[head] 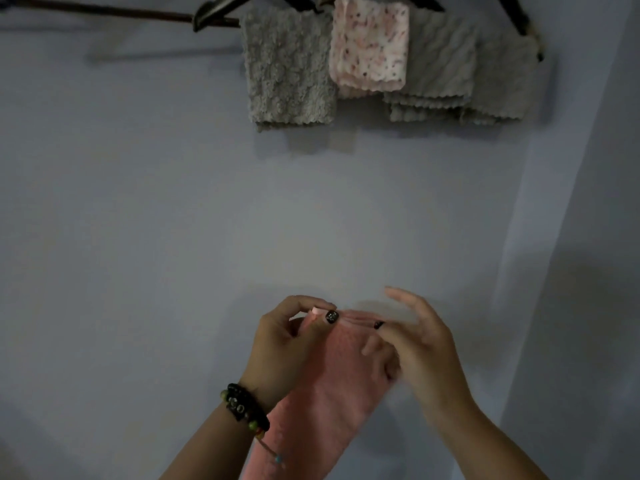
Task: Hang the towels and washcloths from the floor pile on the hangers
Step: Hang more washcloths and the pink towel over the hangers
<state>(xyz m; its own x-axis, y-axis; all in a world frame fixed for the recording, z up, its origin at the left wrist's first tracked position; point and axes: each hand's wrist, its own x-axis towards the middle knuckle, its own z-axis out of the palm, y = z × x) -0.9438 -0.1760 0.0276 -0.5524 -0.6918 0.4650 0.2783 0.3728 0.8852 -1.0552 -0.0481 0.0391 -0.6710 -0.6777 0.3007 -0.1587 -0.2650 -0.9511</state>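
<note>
Fingers [320, 306] of the left hand [280, 344] pinch the pink towel's [332, 393] top corner; the right hand [415, 341] spreads wide, touching its edge. Above, grey washcloths [289, 69] and a speckled pink cloth [369, 43] drape from dark hangers [214, 13] against the wall [138, 202].

Dim, grainy; soft shadows on wall [138, 202]; right hand [415, 344] motion-blurred.

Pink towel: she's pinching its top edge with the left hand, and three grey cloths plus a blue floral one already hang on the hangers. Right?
Not quite. In the head view the floral cloth is pink and white, not blue. The left hand does pinch the pink towel.
</note>
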